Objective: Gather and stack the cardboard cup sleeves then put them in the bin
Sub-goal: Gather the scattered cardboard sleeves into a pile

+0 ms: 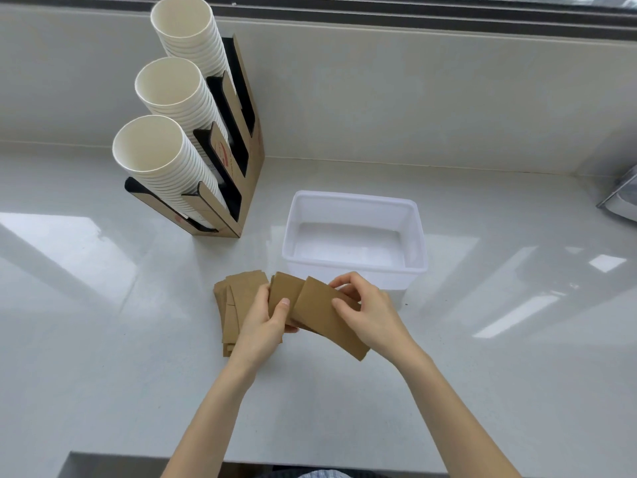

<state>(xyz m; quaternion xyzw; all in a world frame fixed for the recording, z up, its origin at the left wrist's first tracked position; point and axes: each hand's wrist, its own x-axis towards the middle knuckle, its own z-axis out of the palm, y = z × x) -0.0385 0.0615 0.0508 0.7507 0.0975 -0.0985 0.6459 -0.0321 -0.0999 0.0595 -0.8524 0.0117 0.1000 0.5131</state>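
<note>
Brown cardboard cup sleeves lie flat in a loose pile (234, 305) on the white counter, just left of centre. My left hand (263, 326) grips a few sleeves (284, 289) lifted off the pile, thumb on top. My right hand (367, 312) pinches one more sleeve (324, 315) by its upper edge, overlapping the ones in my left hand. The white plastic bin (355, 201) stands right behind my hands and holds nothing.
A tall cardboard cup holder (250, 157) with three stacks of white paper cups (162, 160) stands at the back left. A shiny metal object (620, 198) sits at the right edge. The counter's front edge (138, 455) runs below my forearms.
</note>
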